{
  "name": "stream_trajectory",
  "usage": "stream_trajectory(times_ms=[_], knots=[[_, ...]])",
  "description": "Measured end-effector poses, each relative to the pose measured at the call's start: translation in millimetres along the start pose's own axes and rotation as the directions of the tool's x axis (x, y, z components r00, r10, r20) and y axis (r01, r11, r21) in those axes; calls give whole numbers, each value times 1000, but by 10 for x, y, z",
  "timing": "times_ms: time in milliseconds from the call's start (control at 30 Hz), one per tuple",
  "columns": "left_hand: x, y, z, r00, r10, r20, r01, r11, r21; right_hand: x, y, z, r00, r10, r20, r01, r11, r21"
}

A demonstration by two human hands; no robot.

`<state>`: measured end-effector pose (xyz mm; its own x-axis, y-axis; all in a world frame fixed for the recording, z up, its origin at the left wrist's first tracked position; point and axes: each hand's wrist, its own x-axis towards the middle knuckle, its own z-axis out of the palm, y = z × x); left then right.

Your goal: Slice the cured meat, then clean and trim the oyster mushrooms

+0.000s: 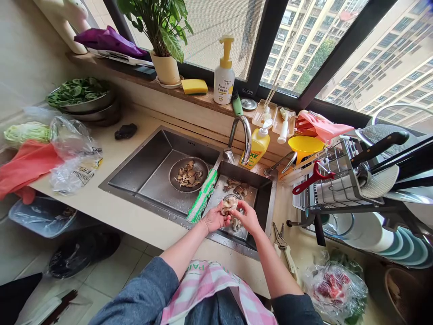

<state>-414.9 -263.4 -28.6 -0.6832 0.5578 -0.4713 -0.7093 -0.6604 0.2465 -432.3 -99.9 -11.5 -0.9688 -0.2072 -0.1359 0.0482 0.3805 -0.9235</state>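
Note:
Over the smaller right sink basin (260,189), my left hand (215,217) and my right hand (248,217) hold one pale mushroom (230,203) between them. The fingers of both are closed on it; its gilled, folded side faces up. Below, brown mushrooms (238,186) lie in the basin, and more pale pieces sit partly hidden under my hands. In the larger left basin (152,167) stands a round metal bowl (172,180) with several mushroom pieces (189,175) in it. A green-and-white striped cloth (203,196) hangs over the divider between the basins.
The faucet (248,135) arches above the divider, beside a yellow detergent bottle (254,146). To the right are pliers (286,253), a dish rack (324,207) with a knife (382,148), and a plastic-wrapped bundle (334,289). Leafy greens (81,91) and plastic bags (76,153) lie left.

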Motion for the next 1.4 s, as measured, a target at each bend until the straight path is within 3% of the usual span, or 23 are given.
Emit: stream_trajectory(times_ms=[100, 167, 267, 367, 433, 533, 633, 733, 867, 1067, 1167, 1267, 1333, 1400], knots=[[21, -28, -10, 998, -60, -27, 65, 967, 246, 24, -11, 12, 998, 53, -19, -52, 998, 39], [51, -36, -22, 992, -57, -112, 103, 876, 470, 33, -6, 17, 996, 86, -25, -84, 993, 84], [102, -23, -47, 970, 146, -195, 26, 732, 681, 36, -6, 26, 997, 78, -22, -76, 993, 93], [126, 20, -54, 901, 401, -164, -137, 623, 770, 37, -11, 46, 997, 80, -15, -78, 989, 128], [118, 51, -34, 869, 469, -160, -170, 586, 792, 39, -13, 62, 995, 104, -5, -102, 982, 156], [95, 78, 20, 843, 522, -126, -277, 624, 731, 35, -22, 74, 991, 130, 7, -130, 978, 165], [93, 65, 47, 854, 520, -15, -385, 650, 655, 19, -54, 61, 992, 125, 33, -129, 976, 173], [115, 32, 16, 885, 465, 15, -348, 640, 685, -1, -93, 37, 987, 147, 71, -158, 969, 188], [139, 14, -37, 891, 454, 23, -316, 582, 749, -11, -104, 19, 974, 191, 125, -219, 932, 289], [122, 116, -65, 883, 470, -3, -280, 533, 798, 17, -48, -98, 969, 244, 38, -243, 909, 340], [78, 159, -98, 863, 494, -108, -251, 604, 756, 34, -13, -208, 964, 266, -29, -234, 893, 385], [36, 154, -94, 893, 398, -208, -201, 769, 607, 35, 13, -224, 965, 256, -64, -213, 897, 388], [31, 131, -61, 919, 347, -189, -199, 820, 536, 29, 14, -160, 975, 218, -45, -191, 923, 333], [47, 104, -17, 929, 355, -101, -242, 791, 562, 21, 0, -65, 982, 186, -31, -174, 959, 222]])
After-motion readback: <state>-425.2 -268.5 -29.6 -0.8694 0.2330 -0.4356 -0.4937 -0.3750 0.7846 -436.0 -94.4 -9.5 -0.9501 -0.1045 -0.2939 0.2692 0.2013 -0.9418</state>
